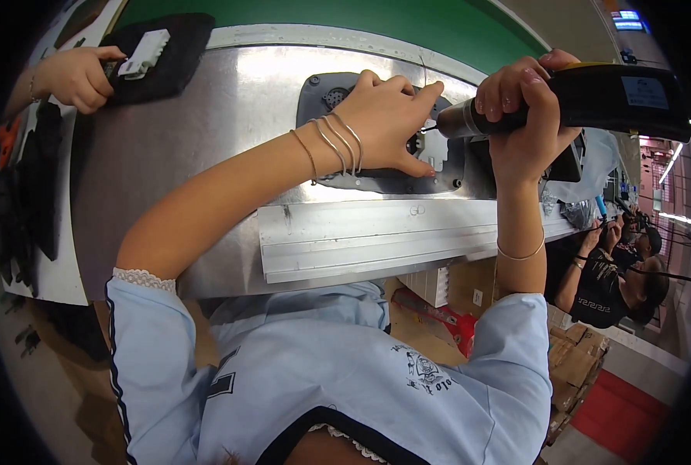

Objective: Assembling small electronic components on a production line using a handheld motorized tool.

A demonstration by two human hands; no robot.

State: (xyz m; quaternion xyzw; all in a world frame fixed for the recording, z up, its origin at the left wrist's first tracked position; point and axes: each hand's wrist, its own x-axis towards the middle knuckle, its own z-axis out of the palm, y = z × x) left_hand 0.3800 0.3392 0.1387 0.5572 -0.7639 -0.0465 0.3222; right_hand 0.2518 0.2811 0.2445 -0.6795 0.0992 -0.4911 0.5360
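Note:
A dark grey plastic panel point(306, 101) with a round speaker-like grille lies on the metal table. A white plastic piece point(436, 149) sits on the panel's right part. My left hand point(388, 116) rests over the panel, thumb and forefinger spread apart on either side of the white piece; its other fingers are partly bent. My right hand point(527, 108) is wrapped round a black power screwdriver point(616, 97), held level above the panel's right end. The screwdriver's thin bit points left toward the white piece. Whether its tip touches anything, I cannot tell.
At the far left a co-worker's hand point(78, 77) touches another dark panel point(182, 66) with a white part. Black pieces point(47, 178) lie below it. A white metal rail point(376, 236) runs along the table's near edge. Co-workers point(605, 283) stand at the right.

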